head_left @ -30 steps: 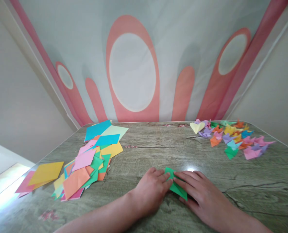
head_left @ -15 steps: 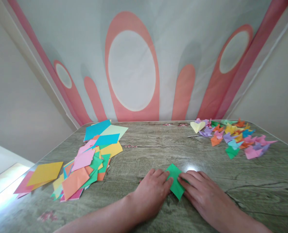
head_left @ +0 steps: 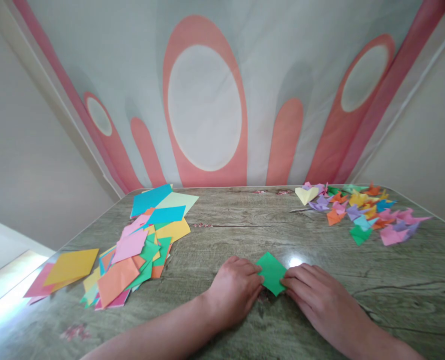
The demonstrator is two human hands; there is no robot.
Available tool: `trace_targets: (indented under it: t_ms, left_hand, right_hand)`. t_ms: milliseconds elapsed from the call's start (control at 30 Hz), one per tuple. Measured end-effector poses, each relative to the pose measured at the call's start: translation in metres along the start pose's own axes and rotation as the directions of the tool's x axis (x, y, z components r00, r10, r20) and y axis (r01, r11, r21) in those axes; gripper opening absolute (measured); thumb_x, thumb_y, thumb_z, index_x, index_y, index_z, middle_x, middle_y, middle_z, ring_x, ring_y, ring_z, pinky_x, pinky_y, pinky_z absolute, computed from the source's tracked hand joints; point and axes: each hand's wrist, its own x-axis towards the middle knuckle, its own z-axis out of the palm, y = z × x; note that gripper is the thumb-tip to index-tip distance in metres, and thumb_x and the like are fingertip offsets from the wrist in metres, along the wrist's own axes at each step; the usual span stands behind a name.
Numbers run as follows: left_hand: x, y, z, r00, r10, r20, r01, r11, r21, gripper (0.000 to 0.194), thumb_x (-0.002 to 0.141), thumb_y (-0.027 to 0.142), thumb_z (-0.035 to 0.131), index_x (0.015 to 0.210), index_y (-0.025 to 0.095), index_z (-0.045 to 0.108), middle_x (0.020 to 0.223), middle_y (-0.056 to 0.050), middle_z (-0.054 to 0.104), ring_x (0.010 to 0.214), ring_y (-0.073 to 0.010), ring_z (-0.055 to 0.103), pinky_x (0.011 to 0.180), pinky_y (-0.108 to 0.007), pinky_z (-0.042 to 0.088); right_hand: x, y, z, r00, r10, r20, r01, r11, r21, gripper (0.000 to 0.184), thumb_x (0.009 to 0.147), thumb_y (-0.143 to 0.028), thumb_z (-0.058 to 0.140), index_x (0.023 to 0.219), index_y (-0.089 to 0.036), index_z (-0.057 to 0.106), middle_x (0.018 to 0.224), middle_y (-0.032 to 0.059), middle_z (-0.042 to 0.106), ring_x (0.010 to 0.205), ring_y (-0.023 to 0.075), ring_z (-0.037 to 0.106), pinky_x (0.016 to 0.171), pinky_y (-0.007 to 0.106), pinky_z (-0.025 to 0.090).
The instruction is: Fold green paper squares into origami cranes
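Note:
A small green sheet of origami paper is held between my two hands, just above or on the wooden table, with one corner pointing away from me. My left hand pinches its left corner, fingers curled and thumb partly hidden. The right corner sits in the fingertips of my right hand, whose fingers are bent together over the edge. The face turned up looks smooth; its underside is hidden.
Left on the table spreads a pile of coloured paper squares, with yellow and pink sheets beside it. At the far right lie many small folded paper figures, including a cream heart-like one. A patterned wall covering rises behind.
The green paper's near corner has drawn up, and its creased face now looks smooth. My right hand has shifted slightly right and the left fingers have curled closer.

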Motion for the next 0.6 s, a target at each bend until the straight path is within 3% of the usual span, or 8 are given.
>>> trace_targets:
  t_ms: [267, 600]
  left_hand:
    - [-0.0024, -0.0005, -0.0005, 0.999, 0.002, -0.044, -0.006, 0.996, -0.092, 0.021, 0.093, 0.027, 0.050, 0.088, 0.020, 0.069, 0.089, -0.006, 0.068, 0.090, -0.0185, 0.062, 0.085, -0.033, 0.045]
    - [-0.0007, 0.0002, -0.0011, 0.986, -0.165, -0.034, 0.154, 0.966, -0.205, 0.016, 0.086, 0.029, 0.063, 0.075, 0.018, 0.066, 0.082, -0.002, 0.067, 0.083, -0.0179, 0.061, 0.078, -0.030, 0.043]
  right_hand:
    - [-0.0020, -0.0021, -0.0063, 0.999, 0.024, 0.025, -0.024, 1.000, 0.012, 0.025, 0.097, -0.016, 0.044, 0.086, -0.020, 0.066, 0.080, 0.0032, 0.060, 0.075, 0.0189, 0.057, 0.069, 0.035, 0.044]
    - [-0.0064, 0.0077, -0.0018, 0.991, 0.123, 0.048, -0.127, 0.989, 0.081, 0.025, 0.096, -0.018, 0.046, 0.082, -0.021, 0.066, 0.077, 0.0028, 0.060, 0.075, 0.0177, 0.058, 0.070, 0.033, 0.046]
